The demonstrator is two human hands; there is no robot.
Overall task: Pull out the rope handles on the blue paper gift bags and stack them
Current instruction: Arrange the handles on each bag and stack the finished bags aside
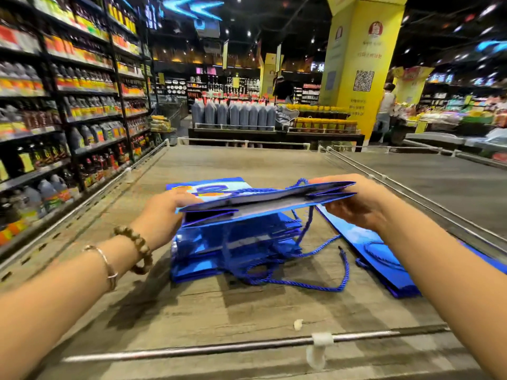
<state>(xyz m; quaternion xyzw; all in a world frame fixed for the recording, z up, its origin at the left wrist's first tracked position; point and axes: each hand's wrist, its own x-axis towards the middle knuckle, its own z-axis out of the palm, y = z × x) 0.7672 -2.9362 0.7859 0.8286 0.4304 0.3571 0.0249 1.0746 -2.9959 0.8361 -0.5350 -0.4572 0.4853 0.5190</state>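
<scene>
A flat blue bag (263, 204) is held level above the table (219, 305), mouth edge toward the camera, gripped at both ends. The left hand (162, 215) is closed on its left end, thumb on top. The right hand (356, 204) is closed on its right end, fingers wrapped over the far edge. A rope handle (300, 182) is seen looping up at the bag's far right. Directly below, a stack (236, 250) of blue bags lies on the table, with loose rope handles (315, 270) trailing toward the near right. A second pile (384, 259) of blue bags lies to the right, under the right forearm. A bead bracelet (137, 248) and a thin bangle (104, 264) are worn on the left wrist. The table is edged by a metal rail (219, 348). Shelves of bottles (68, 105) are seen at far left.
</scene>
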